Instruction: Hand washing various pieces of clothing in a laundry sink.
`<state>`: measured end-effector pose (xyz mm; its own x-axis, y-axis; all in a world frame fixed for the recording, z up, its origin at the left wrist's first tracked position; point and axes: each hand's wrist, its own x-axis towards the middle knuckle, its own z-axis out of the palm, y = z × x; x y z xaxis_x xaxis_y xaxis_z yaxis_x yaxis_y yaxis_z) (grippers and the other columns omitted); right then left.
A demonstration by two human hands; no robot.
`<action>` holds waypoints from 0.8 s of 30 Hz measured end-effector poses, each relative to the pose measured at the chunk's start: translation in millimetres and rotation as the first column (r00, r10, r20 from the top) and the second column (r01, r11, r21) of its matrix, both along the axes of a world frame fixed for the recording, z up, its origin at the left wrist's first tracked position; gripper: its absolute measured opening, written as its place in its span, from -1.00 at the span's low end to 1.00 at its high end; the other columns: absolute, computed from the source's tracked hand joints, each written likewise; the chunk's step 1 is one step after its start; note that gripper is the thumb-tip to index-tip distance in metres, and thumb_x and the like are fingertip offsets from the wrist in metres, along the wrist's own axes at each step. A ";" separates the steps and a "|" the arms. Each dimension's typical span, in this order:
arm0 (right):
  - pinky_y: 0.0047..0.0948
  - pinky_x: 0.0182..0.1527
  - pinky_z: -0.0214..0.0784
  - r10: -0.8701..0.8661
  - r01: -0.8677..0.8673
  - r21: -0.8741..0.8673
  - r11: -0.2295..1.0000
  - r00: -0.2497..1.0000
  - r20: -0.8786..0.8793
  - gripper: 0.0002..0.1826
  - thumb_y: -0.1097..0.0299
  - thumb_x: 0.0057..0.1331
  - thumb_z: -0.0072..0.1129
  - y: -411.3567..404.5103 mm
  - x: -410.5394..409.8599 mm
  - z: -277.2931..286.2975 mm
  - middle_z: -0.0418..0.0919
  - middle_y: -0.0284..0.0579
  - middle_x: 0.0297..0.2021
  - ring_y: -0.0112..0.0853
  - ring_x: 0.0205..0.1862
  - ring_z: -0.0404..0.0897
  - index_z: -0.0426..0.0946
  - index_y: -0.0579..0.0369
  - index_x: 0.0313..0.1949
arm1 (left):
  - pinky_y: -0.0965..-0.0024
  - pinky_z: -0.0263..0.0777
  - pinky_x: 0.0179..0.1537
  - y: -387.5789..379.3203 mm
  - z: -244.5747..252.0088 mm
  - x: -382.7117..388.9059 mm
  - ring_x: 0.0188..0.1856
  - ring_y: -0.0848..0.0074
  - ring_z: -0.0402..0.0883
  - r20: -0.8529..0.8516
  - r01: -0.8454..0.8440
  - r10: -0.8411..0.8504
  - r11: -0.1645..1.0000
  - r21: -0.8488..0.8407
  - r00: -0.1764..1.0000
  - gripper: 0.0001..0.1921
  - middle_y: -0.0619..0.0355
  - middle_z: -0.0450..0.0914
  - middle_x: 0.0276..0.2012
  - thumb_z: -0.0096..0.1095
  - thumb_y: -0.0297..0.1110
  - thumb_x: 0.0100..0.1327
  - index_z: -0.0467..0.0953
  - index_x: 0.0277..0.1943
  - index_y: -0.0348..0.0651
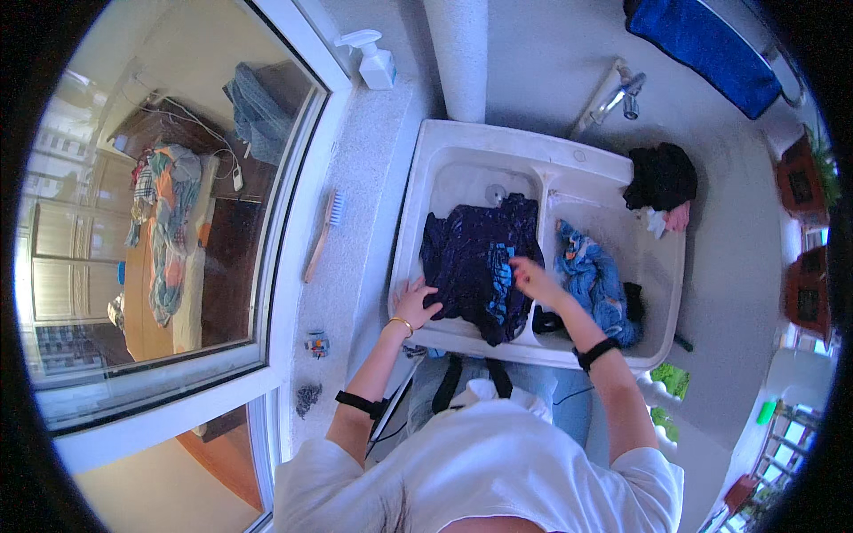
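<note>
A dark garment with a light-blue print lies spread in the left basin of a white two-part laundry sink. At its lower left edge, my left hand rests with fingers spread over the cloth and the sink's rim. Above the print, near the divider, is my right hand; it looks blurred, its fingers partly curled, and whether it touches the cloth or holds anything is unclear. Blue patterned fabric is bunched in the right basin, beside smaller black cloth. The drain shows above the dark garment.
Along the left ledge are a wooden-handled brush, a white spray bottle and a dark scouring pad. A metal faucet juts from the wall. Black clothing and pink cloth lie at the sink's upper right corner.
</note>
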<state>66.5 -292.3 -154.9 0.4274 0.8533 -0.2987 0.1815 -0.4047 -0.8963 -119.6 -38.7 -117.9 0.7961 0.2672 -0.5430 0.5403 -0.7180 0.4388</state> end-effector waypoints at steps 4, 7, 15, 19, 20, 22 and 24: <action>-0.25 -0.05 0.35 -0.293 0.291 0.057 0.955 0.892 0.344 -0.57 0.46 0.16 0.02 62.5 98.6 -40.0 0.46 0.07 -0.12 -0.16 -0.09 0.49 0.32 0.06 0.07 | 0.14 -0.01 0.29 27.2 -50.1 19.0 0.27 -0.06 0.12 0.405 -0.199 0.204 0.979 -0.054 0.891 -0.63 -0.29 0.17 0.22 0.18 -0.17 0.17 0.43 0.01 -0.12; -0.12 0.10 0.23 -0.365 0.388 0.087 0.918 0.734 0.573 -0.56 0.40 0.18 0.05 83.7 128.4 -88.8 0.43 0.09 -0.05 -0.07 0.03 0.40 0.32 0.05 0.08 | 0.13 0.00 0.28 18.4 -72.7 75.0 0.27 -0.05 0.12 0.421 -0.294 0.261 0.956 0.014 0.869 -0.54 -0.29 0.12 0.24 0.11 -0.19 0.21 0.30 0.16 -0.09; -0.13 0.08 0.19 -0.116 0.116 0.018 0.993 0.945 0.307 -0.69 0.35 0.18 0.07 121.9 41.1 -90.8 0.44 0.00 -0.11 -0.02 -0.02 0.38 0.39 0.06 -0.07 | 0.15 0.09 0.22 4.4 -126.0 119.1 0.23 0.06 0.23 0.272 -0.088 0.067 0.994 0.064 0.960 -0.50 -0.10 0.28 0.19 0.02 -0.25 0.24 0.21 0.21 -0.21; -0.12 -0.02 0.24 -0.562 0.544 0.196 0.816 0.667 0.489 -0.81 0.32 0.20 0.04 108.8 102.4 -94.4 0.45 -0.01 -0.19 -0.01 -0.13 0.41 0.44 0.07 -0.20 | 0.02 0.02 0.23 18.6 -125.1 140.8 0.25 0.15 0.21 0.466 -0.246 0.224 0.969 -0.016 0.856 -0.53 -0.02 0.30 0.19 -0.18 -0.09 0.30 0.25 0.18 -0.16; -0.11 -0.04 0.24 -0.622 0.619 0.207 0.757 0.587 0.518 -0.81 0.30 0.22 0.03 111.9 110.9 -97.6 0.46 0.00 -0.21 -0.01 -0.14 0.40 0.46 0.08 -0.22 | 0.05 0.07 0.20 19.3 -132.4 148.6 0.22 0.15 0.24 0.472 -0.312 0.224 0.943 0.116 0.852 -0.54 0.00 0.32 0.17 -0.20 -0.09 0.31 0.26 0.16 -0.16; -0.11 -0.04 0.24 -0.538 0.535 0.204 0.820 0.597 0.595 -0.79 0.27 0.23 0.01 133.3 85.6 -98.0 0.45 0.02 -0.22 -0.01 -0.13 0.40 0.44 0.09 -0.21 | 0.09 0.18 0.10 5.5 -140.4 162.6 0.11 0.12 0.34 0.517 -0.350 0.102 0.842 0.410 0.850 -0.58 -0.01 0.40 0.07 -0.26 -0.08 0.34 0.36 0.06 -0.18; -0.15 -0.05 0.24 -0.473 0.502 0.114 0.857 0.681 0.559 -0.77 0.25 0.27 -0.03 142.2 50.3 -96.7 0.44 0.04 -0.25 -0.03 -0.14 0.40 0.42 0.16 -0.23 | 0.08 0.21 0.06 -11.1 -134.3 172.8 0.08 0.10 0.36 0.449 -0.354 0.257 0.924 0.145 0.856 -0.60 -0.04 0.43 0.02 -0.27 -0.10 0.34 0.38 0.01 -0.20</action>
<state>116.8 -150.1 -251.6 0.8788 0.4684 0.0906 0.3980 -0.6150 -0.6808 53.3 -49.8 -252.2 0.7916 0.6054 -0.0825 0.5506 -0.6484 0.5258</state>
